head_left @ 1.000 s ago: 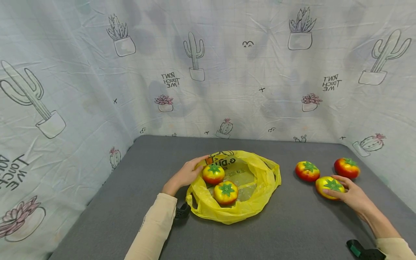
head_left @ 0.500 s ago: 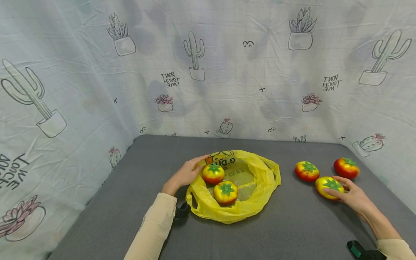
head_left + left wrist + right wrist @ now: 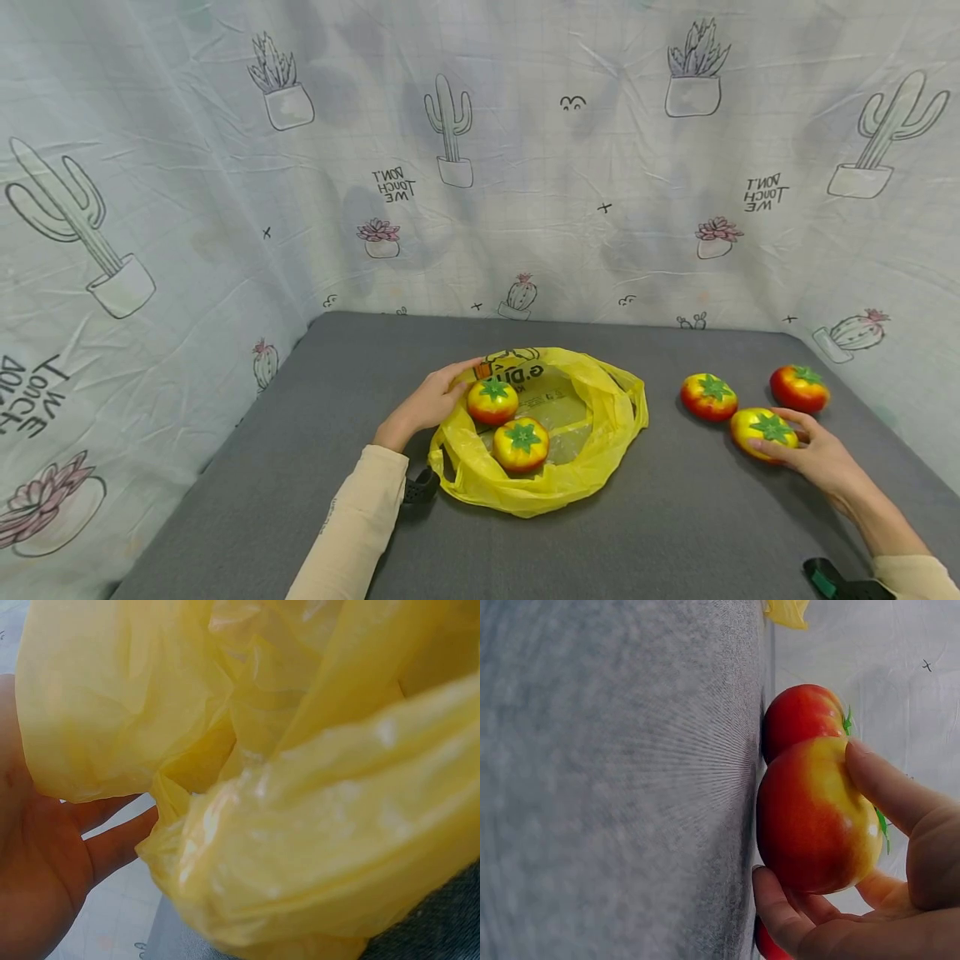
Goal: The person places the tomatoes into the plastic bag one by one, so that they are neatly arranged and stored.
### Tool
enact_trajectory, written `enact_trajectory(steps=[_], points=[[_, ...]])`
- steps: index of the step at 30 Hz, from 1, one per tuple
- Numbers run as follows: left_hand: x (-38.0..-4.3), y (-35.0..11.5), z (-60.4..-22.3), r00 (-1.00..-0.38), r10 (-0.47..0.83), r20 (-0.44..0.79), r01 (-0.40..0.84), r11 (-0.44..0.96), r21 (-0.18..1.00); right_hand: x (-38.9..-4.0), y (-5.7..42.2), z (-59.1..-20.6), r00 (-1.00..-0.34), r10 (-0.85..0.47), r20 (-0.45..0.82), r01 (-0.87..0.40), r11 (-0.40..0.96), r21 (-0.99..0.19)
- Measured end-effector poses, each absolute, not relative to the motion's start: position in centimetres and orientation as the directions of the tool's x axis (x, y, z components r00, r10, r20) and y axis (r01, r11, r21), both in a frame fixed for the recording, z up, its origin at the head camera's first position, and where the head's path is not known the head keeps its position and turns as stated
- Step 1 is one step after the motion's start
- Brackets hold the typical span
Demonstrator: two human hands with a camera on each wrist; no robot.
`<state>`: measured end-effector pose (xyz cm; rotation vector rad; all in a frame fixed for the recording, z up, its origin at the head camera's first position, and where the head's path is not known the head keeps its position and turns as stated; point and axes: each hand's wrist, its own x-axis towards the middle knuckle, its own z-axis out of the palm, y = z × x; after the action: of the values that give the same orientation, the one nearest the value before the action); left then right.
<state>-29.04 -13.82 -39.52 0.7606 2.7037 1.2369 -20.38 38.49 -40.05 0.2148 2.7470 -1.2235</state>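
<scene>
My left hand point(image 3: 429, 402) holds the left rim of a yellow plastic bag point(image 3: 607, 454), its thumb near a tomato inside. In the left wrist view the yellow film of the bag point(image 3: 300, 847) hides part of the fingers. Two glossy red-and-yellow tomatoes with green star-shaped tops lie in the bag, a rear tomato point(image 3: 492, 403) and a front tomato point(image 3: 521, 445). On the right, my right hand point(image 3: 821, 454) grips another tomato point(image 3: 817, 817) between thumb and fingers, low at the tabletop. Close beside it sits a redder tomato point(image 3: 708, 397). Farther right lies another red tomato point(image 3: 799, 388).
The grey tabletop point(image 3: 637, 542) carries the bag in its middle and the loose tomatoes on its right side. A pale sheet point(image 3: 525, 233) printed with cactus drawings hangs behind the table and along both sides.
The tomato in my right hand has shifted very slightly to the right. My left hand and the bag have stayed in place.
</scene>
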Motion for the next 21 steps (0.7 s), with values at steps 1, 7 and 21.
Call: enact_trajectory(steps=[1,7,21], points=[[-29.0,-13.8,-39.5,-0.875,0.465,0.136,0.407,0.553,0.727,-20.4,38.5,-40.0,-0.981,0.087,-0.174,0.188,0.663,-0.725],[-29.0,-13.8,-39.5,-0.878,0.460,0.134,0.401,0.552,0.731,-20.2,38.7,-39.2,-0.974,0.141,-0.180,0.227,0.663,-0.714],[-29.1,-13.8,-39.6,-0.877,0.461,0.134,0.401,0.552,0.731,-20.2,37.8,-38.1,-0.983,0.141,-0.121,0.184,0.648,-0.739]])
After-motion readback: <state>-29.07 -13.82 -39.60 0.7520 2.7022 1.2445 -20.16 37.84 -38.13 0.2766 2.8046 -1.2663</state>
